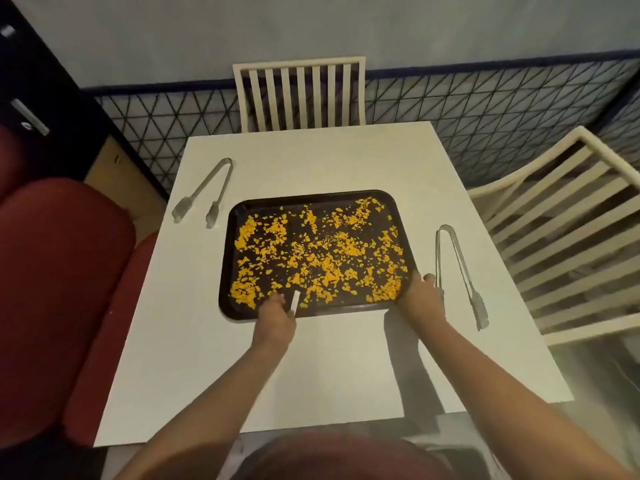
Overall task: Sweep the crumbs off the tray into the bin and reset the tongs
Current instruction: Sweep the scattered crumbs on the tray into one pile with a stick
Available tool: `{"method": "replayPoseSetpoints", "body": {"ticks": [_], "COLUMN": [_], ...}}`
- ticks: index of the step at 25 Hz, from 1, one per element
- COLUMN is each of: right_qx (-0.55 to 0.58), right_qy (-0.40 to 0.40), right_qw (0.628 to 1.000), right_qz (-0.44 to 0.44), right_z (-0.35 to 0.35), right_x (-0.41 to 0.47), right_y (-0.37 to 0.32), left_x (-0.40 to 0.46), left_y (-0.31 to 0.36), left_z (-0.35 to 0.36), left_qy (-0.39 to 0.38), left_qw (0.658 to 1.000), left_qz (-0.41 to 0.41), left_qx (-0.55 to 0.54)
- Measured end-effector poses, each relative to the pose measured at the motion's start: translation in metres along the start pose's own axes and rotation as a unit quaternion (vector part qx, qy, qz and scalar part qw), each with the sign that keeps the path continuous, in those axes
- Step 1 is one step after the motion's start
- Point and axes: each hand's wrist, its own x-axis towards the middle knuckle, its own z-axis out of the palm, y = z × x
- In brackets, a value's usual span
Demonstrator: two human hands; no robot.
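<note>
A dark rectangular tray (231, 237) lies in the middle of a white table (311, 157). Orange crumbs (322, 251) are scattered over nearly all of it. My left hand (275, 315) is at the tray's near edge, closed around a small white flat piece (295, 300) that stands among the crumbs. My right hand (420, 294) grips the tray's near right corner. One pair of metal tongs (204, 192) lies on the table left of the tray. A second pair of tongs (460, 271) lies right of it, just beside my right hand.
A slatted white chair (299, 93) stands at the table's far side, another chair (568, 237) at its right. A red padded seat (62, 289) runs along the left. A round reddish-brown bin (339, 455) sits below the table's near edge.
</note>
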Motion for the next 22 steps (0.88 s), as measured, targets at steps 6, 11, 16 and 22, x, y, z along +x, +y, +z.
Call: {"method": "replayPoseSetpoints", "body": {"ticks": [6, 11, 16, 22], "right_qx": [0.018, 0.025, 0.048, 0.077], "right_qy": [-0.024, -0.044, -0.060, -0.063], "right_qw": [0.999, 0.998, 0.996, 0.995], "right_qz": [0.019, 0.040, 0.042, 0.033], "right_z": [0.000, -0.001, 0.004, 0.007], "right_x": [0.029, 0.048, 0.063, 0.067], "right_y": [-0.003, -0.006, -0.005, 0.000], "left_x": [0.001, 0.003, 0.002, -0.009], "left_y": [0.012, 0.017, 0.017, 0.031], "left_z": [0.008, 0.008, 0.007, 0.004], "left_qy": [0.023, 0.037, 0.004, -0.015], "left_qw": [1.000, 0.992, 0.967, 0.968], "left_qz": [-0.004, -0.077, -0.132, -0.098], "left_qx": [-0.001, -0.098, -0.219, -0.232]}}
